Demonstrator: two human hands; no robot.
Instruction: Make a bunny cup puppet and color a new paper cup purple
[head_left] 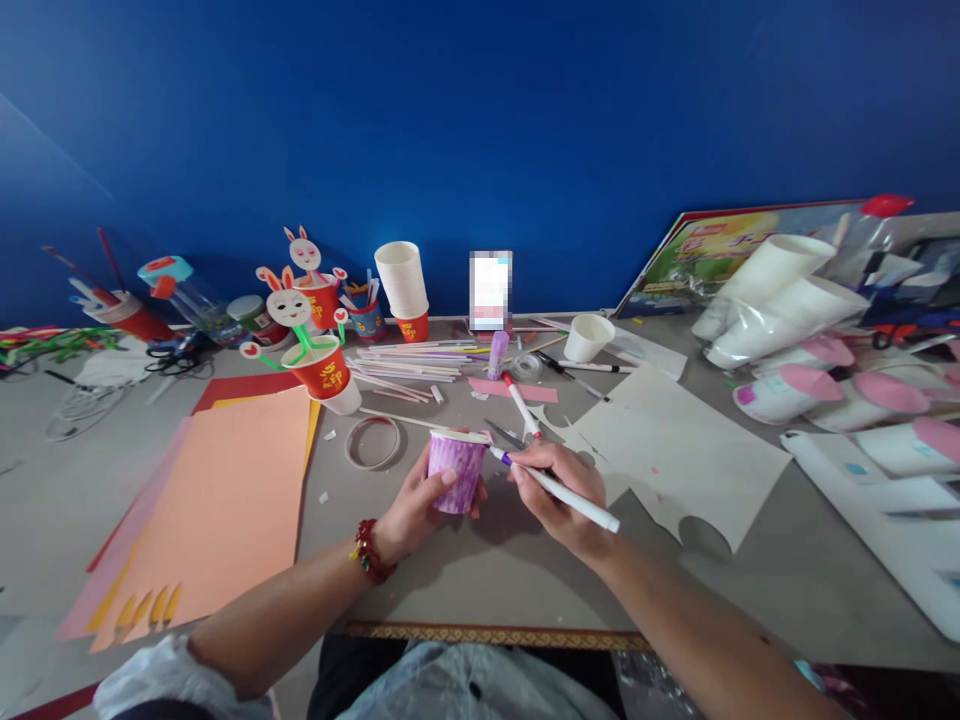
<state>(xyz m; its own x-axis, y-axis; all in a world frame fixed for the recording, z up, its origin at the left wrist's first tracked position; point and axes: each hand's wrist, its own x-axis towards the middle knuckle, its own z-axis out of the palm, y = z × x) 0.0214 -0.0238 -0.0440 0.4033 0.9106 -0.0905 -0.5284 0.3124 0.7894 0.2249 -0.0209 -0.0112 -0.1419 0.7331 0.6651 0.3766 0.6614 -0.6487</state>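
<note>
My left hand point(422, 498) is wrapped around a paper cup point(456, 476) whose side is streaked with purple colour. The cup stands roughly upright just above the table, its white rim facing up. In my right hand point(562, 497) is a white marker point(574, 497) with a purple tip end, pinched between thumb and fingers. Its tip points at the cup's upper right edge, and I cannot tell whether it touches. Behind the cup lies a white marker with a red cap point(521, 405). A roll of tape point(373, 443) lies left of the cup.
Coloured paper sheets point(247, 480) lie at left, and a cut white sheet point(675, 460) at right. Paper straws point(412, 362), a stack of paper cups point(401, 285), rabbit-figure cups point(319, 370) and a phone point(491, 290) stand or lie toward the blue wall. Pink-topped cups point(810, 385) line the right.
</note>
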